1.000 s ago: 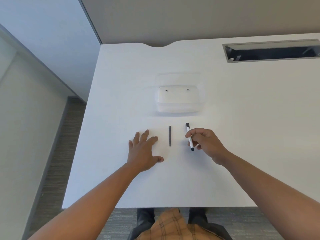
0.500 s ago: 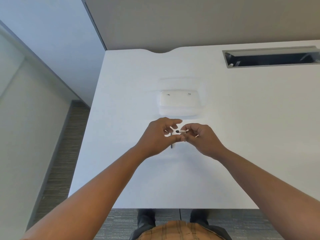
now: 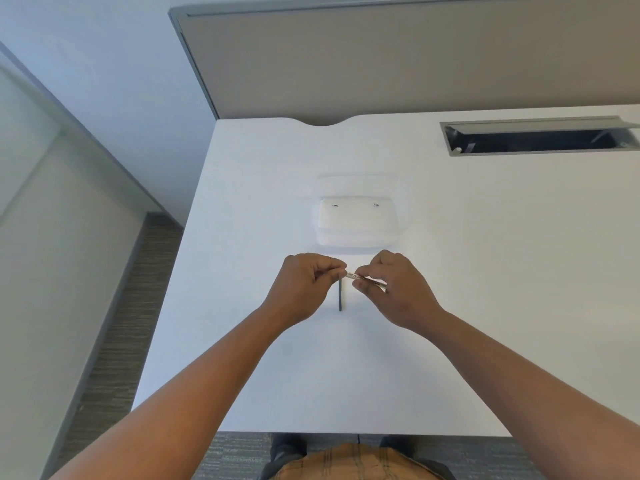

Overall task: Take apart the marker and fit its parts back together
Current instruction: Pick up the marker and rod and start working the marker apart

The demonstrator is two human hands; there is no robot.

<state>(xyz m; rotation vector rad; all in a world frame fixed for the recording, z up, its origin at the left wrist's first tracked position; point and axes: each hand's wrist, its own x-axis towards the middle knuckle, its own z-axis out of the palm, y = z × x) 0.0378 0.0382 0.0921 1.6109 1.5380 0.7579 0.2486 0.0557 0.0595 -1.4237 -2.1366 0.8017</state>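
Head view: 2 bare hands raised over white desk (image 3: 450,306). Marker (image 3: 354,275), white barrel with print, held level between them, above desk centre. Left hand (image 3: 304,289) pinching marker's left end; right hand (image 3: 394,289) gripping its right part, thumb beneath. Marker's ends hidden by fingers; possibly cap under left fingertips, cannot tell. Thin dark rod (image 3: 340,295) lying flat on desk just below marker, pointing toward person. Clear plastic container (image 3: 360,221) on desk just beyond hands. Cable tray opening (image 3: 536,136) at desk's far right.
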